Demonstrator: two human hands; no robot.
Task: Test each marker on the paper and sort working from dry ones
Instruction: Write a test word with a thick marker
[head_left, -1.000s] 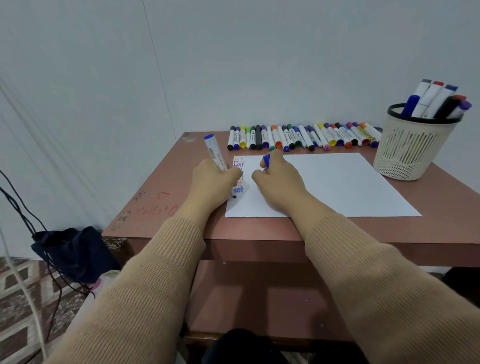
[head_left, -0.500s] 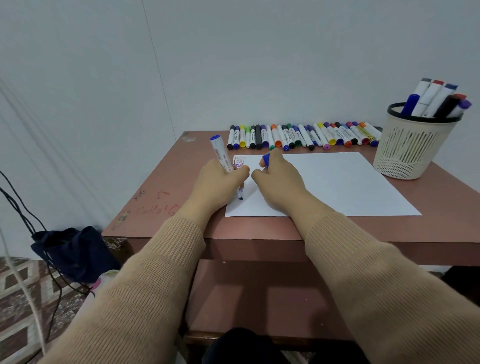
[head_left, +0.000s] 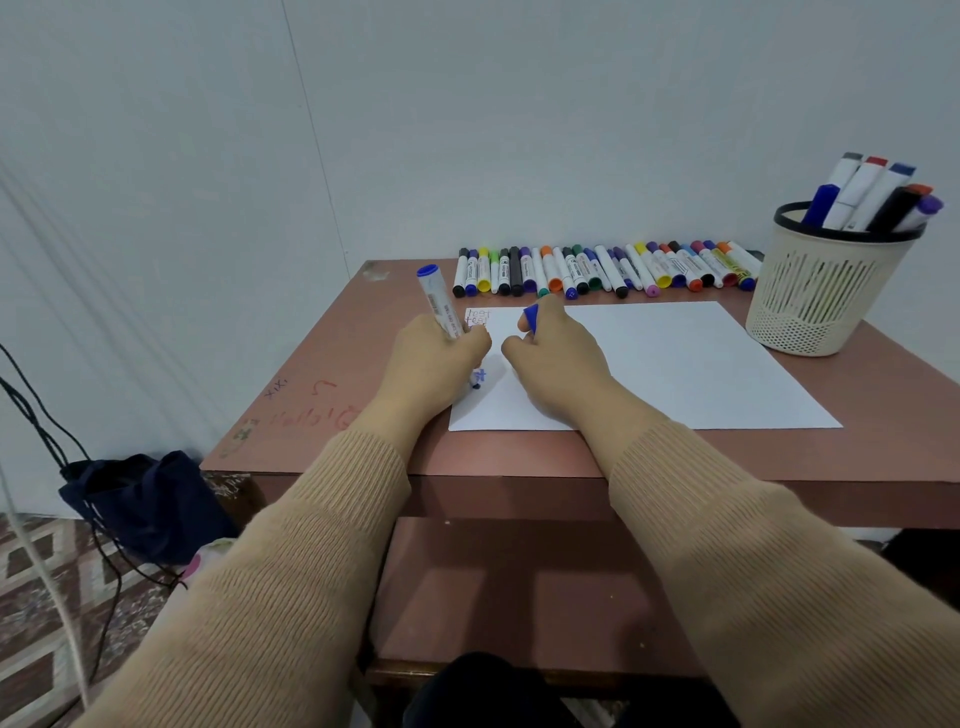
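**STATION STATUS: BLUE MARKER AT THE PAPER**

**Count.** One sheet of white paper (head_left: 649, 364) lies flat on the brown desk (head_left: 322, 374). One blue marker (head_left: 440, 304) is in use. One row of markers (head_left: 608, 270) lies along the far edge of the desk, beyond the paper. It holds more than twenty, but the exact number cannot be read. One cream slotted basket (head_left: 826, 296) stands at the right, just beside the paper's far right corner.

**Orientation.** The blue marker stands steeply. Its long axis tilts up and to the left, blue butt end uppermost and uncapped tip down. The tip sits at the paper near the left edge, beside a small blue mark. The markers in the row lie side by side, long axes running from the wall towards the person.

**Hands.** The left hand (head_left: 434, 358) is curled round the marker's barrel in a writing grip. The right hand (head_left: 558, 356) rests on the paper, fingers curled, and pinches the blue cap (head_left: 531, 316), which points upward.

**Containers.** The basket holds six markers, standing on end and leaning right.

**Other.** Lines of handwriting (head_left: 478, 317) fill the paper's far left corner. A dark drawstring bag (head_left: 140, 504) sits on the floor, left of the desk.
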